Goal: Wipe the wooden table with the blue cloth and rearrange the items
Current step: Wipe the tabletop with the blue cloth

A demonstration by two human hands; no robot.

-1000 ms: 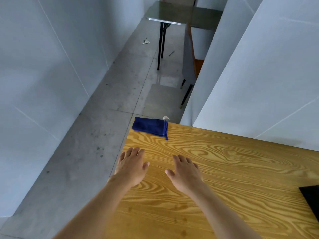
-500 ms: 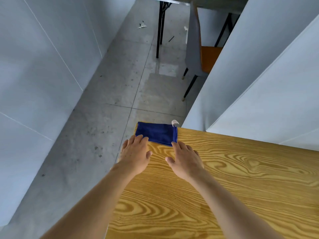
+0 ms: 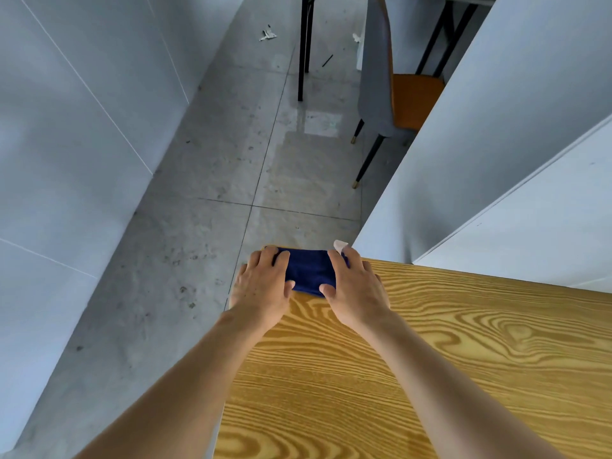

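A folded dark blue cloth (image 3: 309, 271) lies on the far left corner of the wooden table (image 3: 430, 359). My left hand (image 3: 261, 286) rests on the cloth's left end, fingers spread over it. On the cloth's right end lies my right hand (image 3: 356, 289), its thumb at the near edge. Both hands lie flat on the cloth; only its middle strip shows between them. A small white tag (image 3: 340, 244) sticks out at the cloth's far right corner.
The table's left edge drops to a grey tiled floor (image 3: 198, 260). White panels (image 3: 496, 160) stand along the table's far side. A chair with an orange seat (image 3: 397, 94) and black table legs (image 3: 303, 48) stand further back.
Both hands have moved forward from the bare tabletop onto the blue cloth, one at each end. The view has shifted down and forward.
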